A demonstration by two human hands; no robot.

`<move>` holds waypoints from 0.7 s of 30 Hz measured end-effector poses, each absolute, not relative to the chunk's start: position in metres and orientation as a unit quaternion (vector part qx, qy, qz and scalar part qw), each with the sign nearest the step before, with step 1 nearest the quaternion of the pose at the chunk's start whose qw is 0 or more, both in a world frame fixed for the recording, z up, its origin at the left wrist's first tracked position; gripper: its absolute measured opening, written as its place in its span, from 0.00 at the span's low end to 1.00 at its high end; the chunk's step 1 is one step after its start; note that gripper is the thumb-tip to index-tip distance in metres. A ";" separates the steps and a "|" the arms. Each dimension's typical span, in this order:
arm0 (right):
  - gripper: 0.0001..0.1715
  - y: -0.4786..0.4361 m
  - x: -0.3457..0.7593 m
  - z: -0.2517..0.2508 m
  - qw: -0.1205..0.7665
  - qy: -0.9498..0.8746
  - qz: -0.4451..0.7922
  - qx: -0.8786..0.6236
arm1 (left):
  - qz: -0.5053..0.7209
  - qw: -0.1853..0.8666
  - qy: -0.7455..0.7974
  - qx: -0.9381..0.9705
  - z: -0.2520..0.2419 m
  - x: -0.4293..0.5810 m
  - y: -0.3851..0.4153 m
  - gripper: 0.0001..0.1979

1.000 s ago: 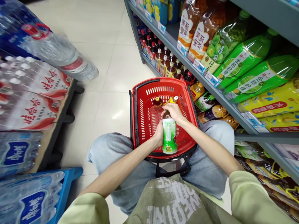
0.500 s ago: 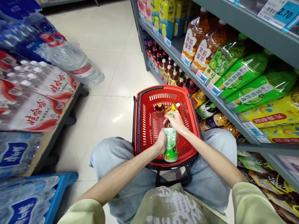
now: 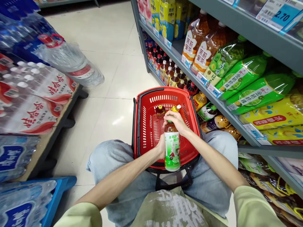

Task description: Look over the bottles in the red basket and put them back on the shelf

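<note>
In the head view, pale glossy tiles make up the floor (image 3: 113,75) of a shop aisle; taking the clock from the middle of the red basket (image 3: 148,94), a grey shelf (image 3: 260,36) stocked with drinks runs from 1 o'clock round to 4, with price tags along its edges; a wooden-topped pallet (image 3: 39,151) bearing packs of water bottles (image 3: 44,116) stands at 9 o'clock, a blue pallet (image 3: 63,186), likewise loaded, at 8, and a large water bottle (image 3: 80,69) at 10.

The basket sits between two legs in jeans (image 3: 109,157), its black handle (image 3: 187,181) at 6 o'clock; inside, toward 12, are a dark bottle (image 3: 160,112) with a yellow cap and a yellow bottle (image 3: 175,108), the latter partly covered by the right hand (image 3: 177,122); shelf bottles (image 3: 207,111) lie just beside the basket at 2 o'clock.

The green-labelled bottle (image 3: 172,153) is in both hands, cap end toward 12 and base toward 6, in front of the basket's near rim; the left hand (image 3: 162,146) is curled round its 9 o'clock side, far fingers hidden; the right grip bends over the cap, fingers gathered close about it.
</note>
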State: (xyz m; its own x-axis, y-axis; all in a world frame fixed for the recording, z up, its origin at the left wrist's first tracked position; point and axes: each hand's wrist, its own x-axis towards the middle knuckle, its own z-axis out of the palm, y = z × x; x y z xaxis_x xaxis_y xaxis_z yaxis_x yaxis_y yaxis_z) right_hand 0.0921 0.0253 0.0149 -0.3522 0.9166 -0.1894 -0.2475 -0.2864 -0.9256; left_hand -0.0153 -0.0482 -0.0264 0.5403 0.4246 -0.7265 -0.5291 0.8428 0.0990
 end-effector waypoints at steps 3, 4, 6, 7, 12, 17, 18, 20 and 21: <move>0.16 0.026 0.093 0.016 0.414 -0.432 0.709 -0.373 | 0.256 0.899 0.354 -0.014 -0.028 -0.015 -0.050 0.17; 0.17 0.026 0.093 0.016 0.415 -0.433 0.711 -0.366 | 0.249 0.909 0.335 -0.006 -0.028 -0.015 -0.050 0.17; 0.17 0.026 0.093 0.016 0.415 -0.437 0.714 -0.357 | 0.234 0.925 0.298 0.002 -0.029 -0.015 -0.051 0.18; 0.17 0.026 0.093 0.016 0.415 -0.438 0.713 -0.356 | 0.229 0.931 0.283 0.003 -0.030 -0.015 -0.051 0.18; 0.16 0.025 0.093 0.019 0.416 -0.445 0.703 -0.368 | 0.214 0.944 0.250 0.005 -0.031 -0.016 -0.051 0.19; 0.16 0.024 0.095 0.022 0.407 -0.455 0.700 -0.370 | 0.211 0.948 0.239 0.015 -0.030 -0.016 -0.051 0.18; 0.16 0.024 0.095 0.022 0.408 -0.456 0.700 -0.369 | 0.210 0.948 0.238 0.017 -0.030 -0.016 -0.050 0.18; 0.15 0.024 0.095 0.021 0.409 -0.457 0.699 -0.368 | 0.209 0.948 0.239 0.021 -0.030 -0.015 -0.050 0.18; 0.15 0.025 0.095 0.021 0.409 -0.458 0.698 -0.369 | 0.210 0.947 0.241 0.021 -0.029 -0.015 -0.050 0.18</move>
State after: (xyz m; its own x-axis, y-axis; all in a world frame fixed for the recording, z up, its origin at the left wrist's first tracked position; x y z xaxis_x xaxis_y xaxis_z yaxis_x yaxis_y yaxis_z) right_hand 0.0955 0.0247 0.0207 -0.3941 0.9083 -0.1402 -0.2327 -0.2462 -0.9409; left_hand -0.0147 -0.0500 -0.0295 0.7960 0.4073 -0.4478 -0.3870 0.9113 0.1410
